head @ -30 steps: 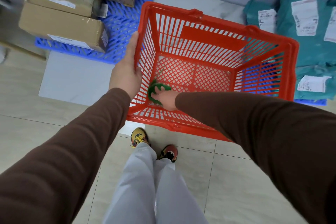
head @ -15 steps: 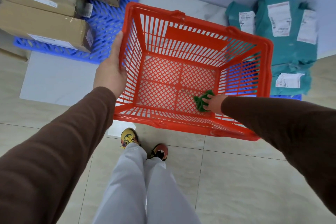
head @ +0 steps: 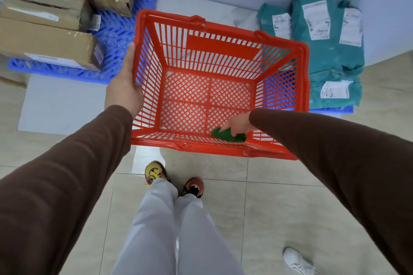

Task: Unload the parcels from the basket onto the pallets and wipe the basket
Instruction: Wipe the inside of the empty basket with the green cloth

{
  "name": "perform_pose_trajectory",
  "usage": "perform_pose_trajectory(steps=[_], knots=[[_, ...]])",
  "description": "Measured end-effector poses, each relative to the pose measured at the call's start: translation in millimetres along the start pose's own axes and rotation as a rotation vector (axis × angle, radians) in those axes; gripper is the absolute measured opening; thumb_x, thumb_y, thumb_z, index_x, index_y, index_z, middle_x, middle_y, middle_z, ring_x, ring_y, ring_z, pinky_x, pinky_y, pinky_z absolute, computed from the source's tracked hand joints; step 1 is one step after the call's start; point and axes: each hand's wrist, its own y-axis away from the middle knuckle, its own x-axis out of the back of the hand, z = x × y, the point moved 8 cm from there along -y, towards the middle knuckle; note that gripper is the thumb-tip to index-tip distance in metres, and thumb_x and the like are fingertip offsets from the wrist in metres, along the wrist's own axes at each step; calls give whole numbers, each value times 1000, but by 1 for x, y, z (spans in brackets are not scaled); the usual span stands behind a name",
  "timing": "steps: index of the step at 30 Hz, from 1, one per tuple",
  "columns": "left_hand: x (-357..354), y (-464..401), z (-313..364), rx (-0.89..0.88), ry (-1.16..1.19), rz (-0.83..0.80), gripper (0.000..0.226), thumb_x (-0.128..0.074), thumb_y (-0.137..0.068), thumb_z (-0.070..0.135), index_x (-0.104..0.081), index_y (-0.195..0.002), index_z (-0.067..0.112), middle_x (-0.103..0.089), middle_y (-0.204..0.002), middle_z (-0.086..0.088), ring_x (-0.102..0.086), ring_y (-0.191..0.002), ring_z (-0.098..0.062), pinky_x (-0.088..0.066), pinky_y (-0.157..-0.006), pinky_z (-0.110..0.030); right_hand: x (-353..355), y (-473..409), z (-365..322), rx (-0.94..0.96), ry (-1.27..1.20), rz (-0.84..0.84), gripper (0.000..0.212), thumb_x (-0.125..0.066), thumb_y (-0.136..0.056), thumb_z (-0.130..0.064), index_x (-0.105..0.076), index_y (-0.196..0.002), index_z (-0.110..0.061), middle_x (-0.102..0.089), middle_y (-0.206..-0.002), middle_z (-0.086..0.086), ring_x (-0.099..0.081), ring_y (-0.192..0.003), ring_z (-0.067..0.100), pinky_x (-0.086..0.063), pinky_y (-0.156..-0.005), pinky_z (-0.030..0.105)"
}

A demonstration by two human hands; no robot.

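the floor [head: 223, 207] is tiled in beige and carries everything in view. the red basket [head: 223, 29] is the landmark: it is held above the floor, tilted toward the camera, with nothing in it but the cloth and the right hand. to the left of the basket, a blue pallet [head: 116, 35] lies on the floor and carries a stack of brown cardboard boxes [head: 49, 51] with labels. to the right of the basket, a second blue pallet [head: 330, 110] shows only as a thin edge under a pile of teal mailer bags [head: 330, 47], each with a white label. below the basket, the person's grey trousers [head: 169, 230] and two multicoloured shoes [head: 154, 173] stand on the floor. a white shoe [head: 297, 260] shows well below the basket, toward the right.

the left hand [head: 125, 89] grips the left rim of the basket, palm against the outer wall and the fingers out of view. the right hand [head: 240, 125] is inside the basket at the near right corner, fingers curled onto a green cloth [head: 228, 136] and pressing it against the near wall where it meets the bottom grid.
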Motion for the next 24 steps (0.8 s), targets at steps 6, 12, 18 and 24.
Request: perform_pose_trajectory(steps=[6,12,18,24], knots=[[4,4,6,-3,-34,-61,82,-55,-98,38,6,-149,62,-59,-136,-14,-66,-107,-38,-53,-97,-51,29,59,-18,217,-460,401,67,-34,-97,8,-49,-145,-37,-59,-126,5,-64,-88,19,-55,-71,28],[10,24,1,79,-28,-95,98,-66,-94,30,8,-157,43,-47,-152,-12,-57,-127,-38,-46,-106,-57,37,152,16,513,-745,832,64,-34,-93,15,-54,-142,-20,-50,-146,7,-57,-120,17,-50,-93,21],[16,49,-19,302,83,-92,77,-57,-101,35,-7,-159,31,-56,-144,-16,-65,-115,-42,-50,-100,-56,32,242,100,427,-810,1472,46,-38,-86,8,-65,-119,-9,-58,-124,6,-54,-113,6,-42,-101,20],[12,49,-13,282,52,-119,48,-44,-104,44,-37,-143,18,-66,-128,-17,-71,-99,-40,-56,-93,-57,24,218,156,93,-835,1437,38,-59,-97,-22,-58,-132,-9,-56,-127,13,-53,-115,20,-38,-100,25]])
